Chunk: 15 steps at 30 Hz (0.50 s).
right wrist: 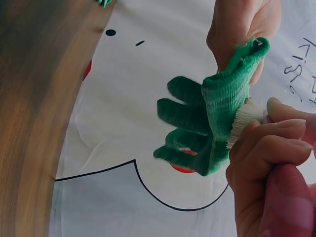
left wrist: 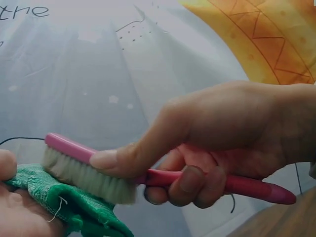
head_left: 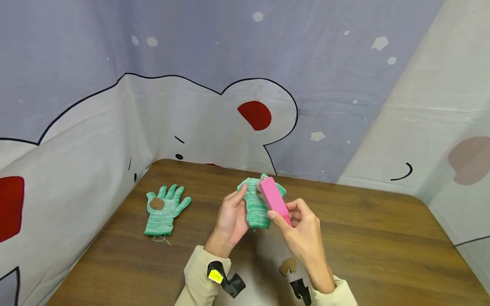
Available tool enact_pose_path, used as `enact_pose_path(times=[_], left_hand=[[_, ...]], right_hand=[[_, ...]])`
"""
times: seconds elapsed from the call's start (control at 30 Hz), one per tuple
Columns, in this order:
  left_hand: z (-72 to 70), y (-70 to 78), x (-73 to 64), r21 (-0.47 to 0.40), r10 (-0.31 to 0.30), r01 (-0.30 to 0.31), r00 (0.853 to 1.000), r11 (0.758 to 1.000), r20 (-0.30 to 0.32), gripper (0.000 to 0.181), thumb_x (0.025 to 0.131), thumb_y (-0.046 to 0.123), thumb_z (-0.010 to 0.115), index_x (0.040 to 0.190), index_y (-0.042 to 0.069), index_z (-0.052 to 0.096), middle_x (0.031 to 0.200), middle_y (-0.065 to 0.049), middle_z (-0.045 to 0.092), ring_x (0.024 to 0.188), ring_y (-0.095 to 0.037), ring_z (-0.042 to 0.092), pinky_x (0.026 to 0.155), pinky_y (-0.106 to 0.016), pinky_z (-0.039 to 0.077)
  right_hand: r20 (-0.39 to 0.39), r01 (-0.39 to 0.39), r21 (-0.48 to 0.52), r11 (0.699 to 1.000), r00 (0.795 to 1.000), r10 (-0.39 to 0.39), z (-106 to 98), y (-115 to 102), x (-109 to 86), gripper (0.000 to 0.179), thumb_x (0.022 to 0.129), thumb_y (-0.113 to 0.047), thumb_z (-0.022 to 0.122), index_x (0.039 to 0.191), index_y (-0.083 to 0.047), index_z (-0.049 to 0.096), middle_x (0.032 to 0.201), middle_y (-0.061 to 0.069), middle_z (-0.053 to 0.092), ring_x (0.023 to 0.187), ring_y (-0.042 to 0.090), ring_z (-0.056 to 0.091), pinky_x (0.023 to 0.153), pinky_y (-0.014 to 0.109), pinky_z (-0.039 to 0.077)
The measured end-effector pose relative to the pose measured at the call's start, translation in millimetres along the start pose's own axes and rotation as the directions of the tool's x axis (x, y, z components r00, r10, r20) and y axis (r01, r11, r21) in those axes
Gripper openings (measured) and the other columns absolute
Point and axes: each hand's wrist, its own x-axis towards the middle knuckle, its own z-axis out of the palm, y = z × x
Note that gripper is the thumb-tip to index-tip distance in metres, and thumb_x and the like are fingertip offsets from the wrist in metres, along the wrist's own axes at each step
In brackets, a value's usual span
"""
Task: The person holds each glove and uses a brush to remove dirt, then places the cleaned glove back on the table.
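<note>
In the head view, above the table (head_left: pixel 367 238), the left hand (head_left: pixel 231 219) grips a green glove (head_left: pixel 255 208); the right hand (head_left: pixel 306 229) holds a pink brush (head_left: pixel 273 195). Left wrist: bristles (left wrist: pixel 84 170) touch the green glove. Right wrist: the green glove's fingers (right wrist: pixel 180 114) splay.

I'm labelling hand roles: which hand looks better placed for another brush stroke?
Probably the right hand: it grips the pink brush, whose bristles meet the held green glove, while the left hand supports that glove.

pink brush (head_left: pixel 274 194) against green glove (head_left: pixel 255 211)
</note>
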Motion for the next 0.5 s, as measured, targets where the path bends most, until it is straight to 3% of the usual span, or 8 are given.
enact_pose_path(times=[0.13,0.3,0.5], left_hand=[[-2.1,3.6,-0.5,-0.018,-0.002,0.002,1.0,1.0,0.013,0.034,0.101,0.022,0.031,0.118,0.003,0.053,0.11,-0.006,0.06,0.107,-0.019,0.054,0.092,-0.035,0.044],[-5.2,7.0,-0.5,-0.045,-0.036,0.039,0.997,0.998,0.066,0.045,0.102,0.025,0.027,0.137,-0.003,0.032,0.122,-0.007,0.054,0.118,-0.02,0.047,0.098,-0.037,0.039],[-8.5,9.0,-0.3,-0.094,-0.061,0.077,0.984,0.993,0.168,0.052,0.102,0.03,0.026,0.144,0.003,0.017,0.131,-0.007,0.046,0.123,-0.02,0.041,0.1,-0.036,0.037]], right_hand=[[-0.005,-0.019,-0.01,1.0,1.0,0.018,-0.7,1.4,1.0,0.035,0.072,-0.03,0.079,0.09,-0.009,0.057,0.07,0.005,0.064,0.058,0.013,0.063,0.054,0.025,0.05],[-0.005,-0.035,-0.019,0.999,0.999,0.035,-2.3,2.6,2.6,0.034,0.073,-0.031,0.078,0.089,-0.01,0.057,0.071,0.006,0.064,0.058,0.013,0.063,0.054,0.025,0.05],[0.012,-0.035,0.046,0.998,0.999,0.035,-3.0,-0.4,1.8,0.033,0.074,-0.03,0.077,0.089,-0.009,0.056,0.072,0.008,0.064,0.057,0.013,0.063,0.051,0.027,0.05]])
